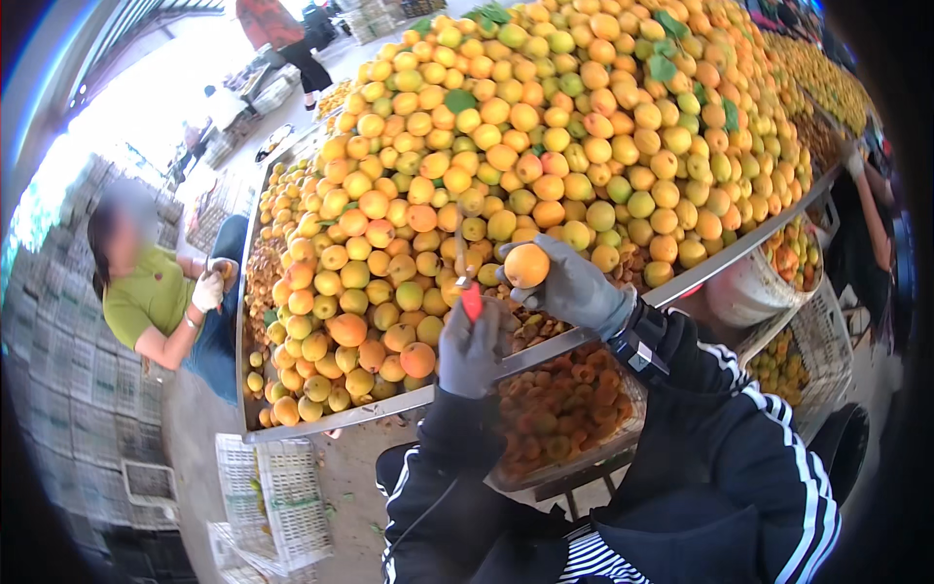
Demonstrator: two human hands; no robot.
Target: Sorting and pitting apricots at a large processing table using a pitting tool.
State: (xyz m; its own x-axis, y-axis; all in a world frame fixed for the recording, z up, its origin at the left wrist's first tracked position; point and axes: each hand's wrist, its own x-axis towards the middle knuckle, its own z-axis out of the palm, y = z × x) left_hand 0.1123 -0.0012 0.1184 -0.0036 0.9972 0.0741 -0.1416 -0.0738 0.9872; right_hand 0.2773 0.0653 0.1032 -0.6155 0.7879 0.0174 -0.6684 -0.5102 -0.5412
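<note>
My left hand (471, 350), in a grey glove, is closed around the red handle of a small knife (471, 301), whose thin blade points up and away over the fruit. In my right hand (573, 288), also gloved in grey, an orange apricot (526, 266) is held between thumb and fingers, just right of the knife. Beyond both hands rises a large heap of apricots (452, 175) with some green leaves, on a metal-edged table (343, 421). Pits and scraps (536, 328) lie near the table's edge below my hands.
A crate of halved apricots (562, 416) stands below the table edge before me. White plastic crates (292, 504) are at the lower left, a fruit-filled bucket (759, 285) at the right. A person in a green shirt (157, 292) sits left; another person's arm (872, 204) shows right.
</note>
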